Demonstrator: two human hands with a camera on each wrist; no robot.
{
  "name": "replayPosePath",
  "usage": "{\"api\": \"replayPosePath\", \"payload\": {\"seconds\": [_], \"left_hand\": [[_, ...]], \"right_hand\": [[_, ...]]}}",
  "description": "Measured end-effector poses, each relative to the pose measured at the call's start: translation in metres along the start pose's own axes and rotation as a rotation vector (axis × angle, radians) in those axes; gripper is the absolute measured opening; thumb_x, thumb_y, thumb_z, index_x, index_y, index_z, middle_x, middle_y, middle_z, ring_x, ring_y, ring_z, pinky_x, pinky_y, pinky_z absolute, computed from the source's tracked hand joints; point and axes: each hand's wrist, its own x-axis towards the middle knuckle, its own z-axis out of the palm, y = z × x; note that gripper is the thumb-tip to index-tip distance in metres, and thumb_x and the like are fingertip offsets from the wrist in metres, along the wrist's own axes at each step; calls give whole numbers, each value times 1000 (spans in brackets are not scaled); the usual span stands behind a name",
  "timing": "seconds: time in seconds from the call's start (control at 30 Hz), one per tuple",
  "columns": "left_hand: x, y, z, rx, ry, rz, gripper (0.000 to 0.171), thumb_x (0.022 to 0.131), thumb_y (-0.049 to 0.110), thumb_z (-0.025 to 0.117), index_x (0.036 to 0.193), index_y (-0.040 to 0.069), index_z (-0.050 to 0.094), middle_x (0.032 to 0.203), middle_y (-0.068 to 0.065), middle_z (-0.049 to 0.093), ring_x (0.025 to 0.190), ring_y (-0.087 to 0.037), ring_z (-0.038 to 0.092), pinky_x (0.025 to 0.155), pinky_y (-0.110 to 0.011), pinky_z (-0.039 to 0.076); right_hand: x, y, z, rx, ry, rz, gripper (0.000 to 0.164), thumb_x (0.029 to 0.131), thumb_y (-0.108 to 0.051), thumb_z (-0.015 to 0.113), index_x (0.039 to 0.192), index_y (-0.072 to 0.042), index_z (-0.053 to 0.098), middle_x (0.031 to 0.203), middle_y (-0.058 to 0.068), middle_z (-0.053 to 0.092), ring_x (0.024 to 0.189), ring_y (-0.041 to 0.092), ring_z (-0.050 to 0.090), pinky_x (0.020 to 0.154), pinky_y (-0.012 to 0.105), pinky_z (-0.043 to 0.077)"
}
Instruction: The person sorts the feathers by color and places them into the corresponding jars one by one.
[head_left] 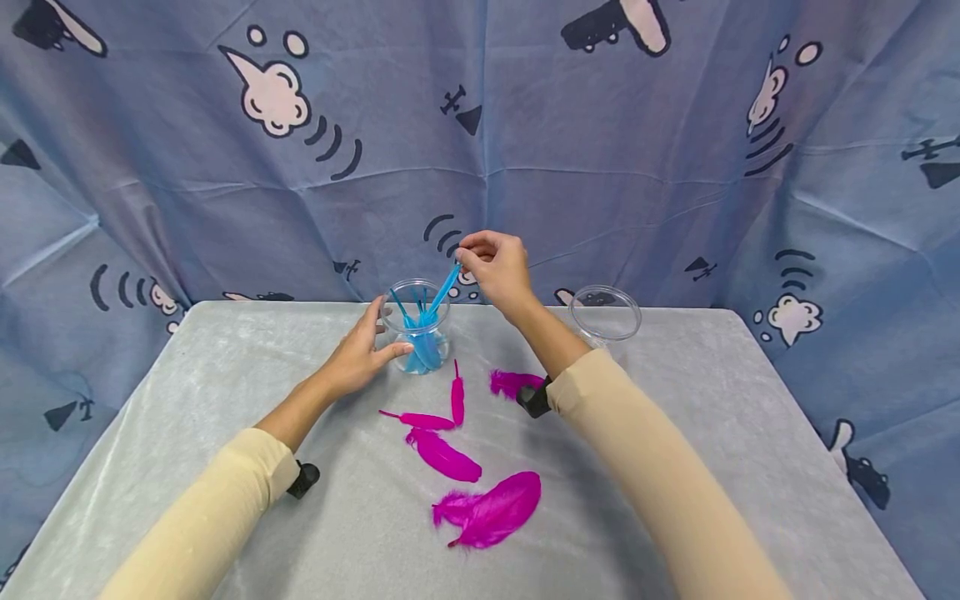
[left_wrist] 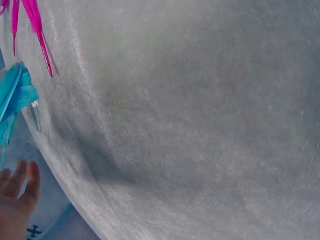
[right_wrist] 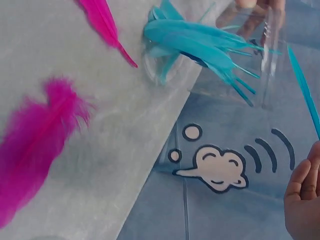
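In the head view a clear plastic jar (head_left: 444,347) stands near the table's far edge, with several blue feathers (head_left: 424,343) upright inside. My left hand (head_left: 358,357) holds the jar from its left side, thumb across the front and fingers behind. Between thumb and fingertips, my right hand (head_left: 498,270) pinches one more blue feather (head_left: 447,287), slanting down over the jar's mouth. The right wrist view has this feather (right_wrist: 303,90) apart from the jarred feathers (right_wrist: 200,42). In the left wrist view, only part of the left hand (left_wrist: 17,200) shows.
Several magenta feathers lie in front of the jar, among them a narrow feather (head_left: 457,400), a curved one (head_left: 446,457) and a large one (head_left: 501,510). Another magenta feather (head_left: 513,382) is below the right forearm. A clear round lid (head_left: 606,315) sits at the back right.
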Motion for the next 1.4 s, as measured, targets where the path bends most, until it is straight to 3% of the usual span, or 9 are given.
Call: {"api": "replayPosePath", "payload": {"seconds": [0.23, 0.53, 0.7, 1.0, 1.4], "left_hand": [[0, 1, -1, -3, 8, 7, 97, 96, 40, 66, 159, 7, 1, 160, -19, 26, 141, -40, 35, 112, -60, 31], [0, 1, -2, -4, 6, 15, 96, 97, 41, 65, 159, 8, 0, 160, -18, 26, 141, -40, 35, 111, -59, 32], [-1, 1, -2, 0, 6, 21, 95, 97, 39, 64, 159, 7, 0, 160, -19, 26, 141, -40, 36, 111, -59, 33], [-1, 1, -1, 5, 9, 15, 95, 97, 39, 65, 159, 6, 1, 159, -20, 27, 141, -40, 37, 111, -59, 32], [1, -1, 0, 5, 10, 16, 95, 97, 38, 65, 159, 5, 2, 159, -20, 27, 140, -40, 37, 111, -60, 32]], "right_hand": [[-3, 6, 13, -25, -23, -10, 13, 94, -8, 70, 101, 2, 71, 88, 14, 71, 82, 33, 70, 76, 33, 58], [-11, 14, 21, -128, -86, 2, 14, 91, -12, 74, 100, -1, 72, 92, 10, 75, 83, 21, 65, 75, 30, 55], [-15, 19, 26, -180, -118, -21, 13, 89, -11, 76, 97, -2, 72, 89, 9, 74, 82, 20, 65, 72, 29, 55], [-20, 18, 32, -284, -173, -38, 14, 90, -16, 76, 99, -5, 73, 88, 6, 73, 94, 20, 63, 75, 32, 55], [-20, 19, 26, -250, -221, -52, 23, 88, -16, 77, 105, -1, 72, 92, 7, 74, 98, 20, 64, 78, 32, 56]]}}
